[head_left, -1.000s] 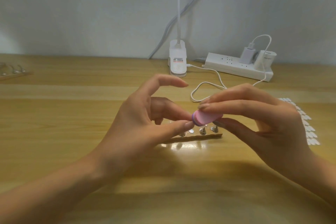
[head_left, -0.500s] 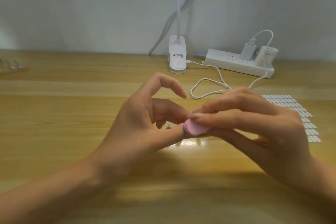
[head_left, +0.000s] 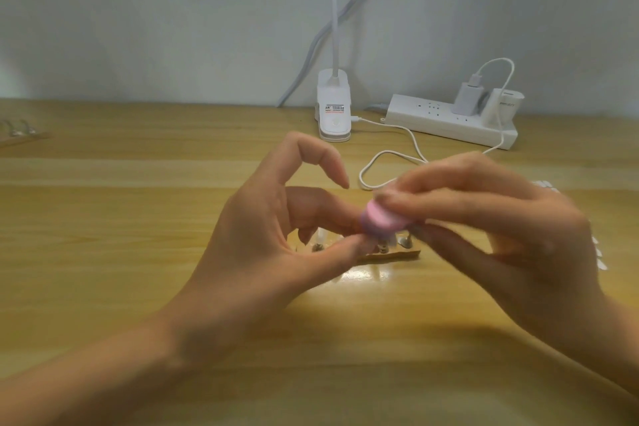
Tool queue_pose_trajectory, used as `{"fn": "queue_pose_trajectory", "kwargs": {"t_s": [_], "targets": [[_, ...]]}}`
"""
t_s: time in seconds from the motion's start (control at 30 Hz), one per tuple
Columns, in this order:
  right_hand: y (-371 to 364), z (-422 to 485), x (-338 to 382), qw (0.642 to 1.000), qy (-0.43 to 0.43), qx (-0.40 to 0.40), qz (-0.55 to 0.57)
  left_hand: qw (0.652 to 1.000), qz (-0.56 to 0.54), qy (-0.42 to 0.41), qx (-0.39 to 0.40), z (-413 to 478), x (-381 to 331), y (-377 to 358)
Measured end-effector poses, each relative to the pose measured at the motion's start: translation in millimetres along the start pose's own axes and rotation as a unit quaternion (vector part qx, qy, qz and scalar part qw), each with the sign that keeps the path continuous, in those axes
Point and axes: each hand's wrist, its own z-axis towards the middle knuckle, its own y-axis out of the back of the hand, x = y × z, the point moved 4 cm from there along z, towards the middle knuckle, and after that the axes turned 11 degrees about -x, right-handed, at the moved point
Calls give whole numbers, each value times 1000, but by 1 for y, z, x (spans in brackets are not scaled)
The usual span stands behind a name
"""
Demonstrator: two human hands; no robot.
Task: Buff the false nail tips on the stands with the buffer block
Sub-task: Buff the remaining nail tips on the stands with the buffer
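Pink buffer block (head_left: 380,223), one, in right hand (head_left: 511,239).

Buffer block (head_left: 380,222) slid back right w/ right hand (head_left: 501,235).

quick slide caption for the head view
Right hand pinches a pink buffer block over the row of nail stands, left hand at its end.

Buffer block (head_left: 380,221) in right hand (head_left: 511,239), beside left hand (head_left: 256,252), above stands (head_left: 397,254).
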Motion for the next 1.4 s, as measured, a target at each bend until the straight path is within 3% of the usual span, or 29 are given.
{"fn": "queue_pose_trajectory", "kwargs": {"t_s": [0.43,0.67,1.0,1.1,1.27,1.4], "targets": [[0,1,1,1000,11,21,1,1000,12,-19,6,1,-1,0],[1,2,4,998,58,14,-21,997,-53,60,16,0,4,-1],[3,4,3,999,29,2,-17,991,-91,95,0,0,4,-1],[1,2,5,998,58,25,-18,991,-91,102,0,-1,4,-1],[13,7,-18,997,-41,-55,22,988,-107,110,-17,4,4,3],[10,4,-18,993,-67,-62,69,990,-91,100,-33,6,3,5]]}}
